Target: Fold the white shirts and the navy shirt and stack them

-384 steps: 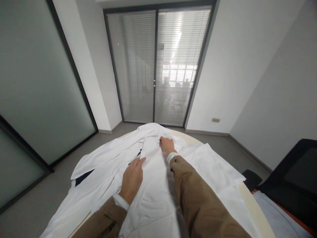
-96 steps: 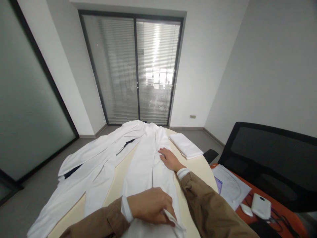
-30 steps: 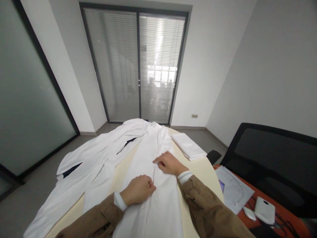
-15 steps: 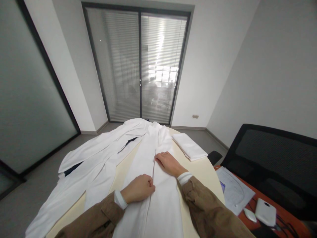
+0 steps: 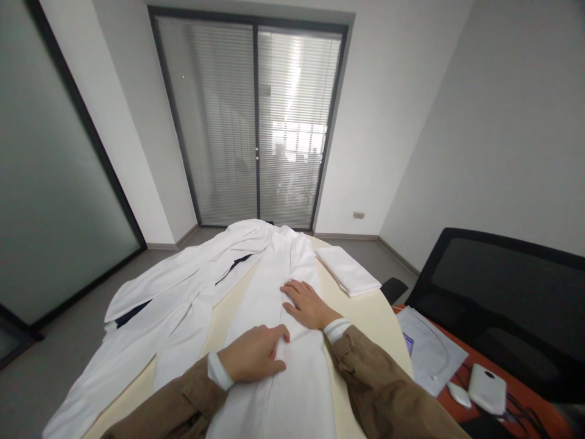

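Observation:
A long white coat point(image 5: 301, 378) lies lengthwise down the cream round table point(image 5: 379, 329), its front seam running between my hands. My left hand point(image 5: 256, 352) is over the left side of the seam, thumb and forefinger apart, with no cloth pinched between them. Higher up, my right hand point(image 5: 308, 303) rests on the coat with its fingers stretched out across the seam. Other white garments point(image 5: 183, 286) lie spread on the left, with dark patches showing at their openings.
A folded white cloth point(image 5: 348, 269) sits at the table's right edge. Beyond it stand a black mesh chair point(image 5: 498, 305) and an orange desk point(image 5: 475, 372) holding papers point(image 5: 432, 350), a white mouse point(image 5: 459, 395), a white device point(image 5: 487, 388) and cables. A glass door point(image 5: 256, 122) with blinds is behind.
Both hands have let go of the cloth at the seam and their fingers have opened. My right hand now lies flatter on the coat; the seam's edges look more closed together.

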### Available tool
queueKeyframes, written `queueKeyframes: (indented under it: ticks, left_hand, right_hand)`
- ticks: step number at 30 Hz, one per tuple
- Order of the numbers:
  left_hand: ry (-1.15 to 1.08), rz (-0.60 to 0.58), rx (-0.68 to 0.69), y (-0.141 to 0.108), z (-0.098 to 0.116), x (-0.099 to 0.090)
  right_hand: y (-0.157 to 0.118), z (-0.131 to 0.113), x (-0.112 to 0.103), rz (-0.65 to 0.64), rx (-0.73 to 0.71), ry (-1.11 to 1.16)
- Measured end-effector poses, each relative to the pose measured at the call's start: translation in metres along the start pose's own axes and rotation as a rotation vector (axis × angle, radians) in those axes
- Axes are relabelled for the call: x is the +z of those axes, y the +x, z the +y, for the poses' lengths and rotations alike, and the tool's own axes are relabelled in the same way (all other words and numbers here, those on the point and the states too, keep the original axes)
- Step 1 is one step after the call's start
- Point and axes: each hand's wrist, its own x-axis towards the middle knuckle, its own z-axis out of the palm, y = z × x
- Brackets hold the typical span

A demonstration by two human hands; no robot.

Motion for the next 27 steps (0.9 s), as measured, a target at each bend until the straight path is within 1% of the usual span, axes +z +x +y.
queueKeyframes:
  ticks: [3, 5, 7, 9, 11, 13, 14, 15, 17, 20, 23, 25, 27]
  left_hand:
    - [-0.069, -0.133, 0.130, -0.002, -0.006, -0.006]
    - [-0.121, -0.211, 0.171, -0.003, -0.010, -0.010]
    - [-0.130, -0.252, 0.187, -0.004, -0.011, -0.011]
    - [-0.081, -0.236, 0.202, -0.004, -0.006, -0.011]
    - [-0.019, -0.142, 0.257, -0.003, 0.001, -0.008]
    - [0.005, -0.029, 0.375, 0.000, 0.008, -0.002]
    - [-0.001, 0.006, 0.445, 0.002, 0.011, 0.002]
    - [-0.009, 0.020, 0.508, 0.004, 0.012, 0.006]
    - [-0.011, -0.016, 0.574, 0.005, 0.010, 0.014]
    - [0.004, -0.123, 0.538, 0.004, 0.003, 0.022]
    - [-0.008, -0.203, 0.514, 0.000, 0.001, 0.021]
    - [-0.031, -0.234, 0.529, -0.003, 0.004, 0.017]
    - [-0.062, -0.274, 0.580, -0.006, 0.010, 0.013]
  right_hand:
    - [0.000, -0.001, -0.002, 0.005, -0.009, -0.009]
    - [0.000, -0.004, -0.003, 0.008, 0.000, -0.034]
    - [-0.001, -0.010, 0.000, 0.009, 0.042, -0.068]
    - [-0.002, -0.017, 0.007, 0.005, 0.105, -0.090]
    - [-0.002, -0.022, 0.014, 0.001, 0.150, -0.094]
    - [-0.002, -0.026, 0.021, 0.002, 0.171, -0.096]
    - [-0.002, -0.026, 0.022, 0.007, 0.178, -0.096]
    - [-0.001, -0.025, 0.023, 0.017, 0.185, -0.094]
    - [-0.001, -0.021, 0.022, 0.050, 0.192, -0.073]
    - [-0.001, -0.009, 0.013, 0.083, 0.121, 0.018]
    - [-0.002, 0.002, 0.002, 0.077, 0.039, 0.082]
    - [-0.003, 0.005, -0.004, 0.066, 0.016, 0.078]
    - [-0.003, 0.005, -0.010, 0.050, -0.014, 0.092]
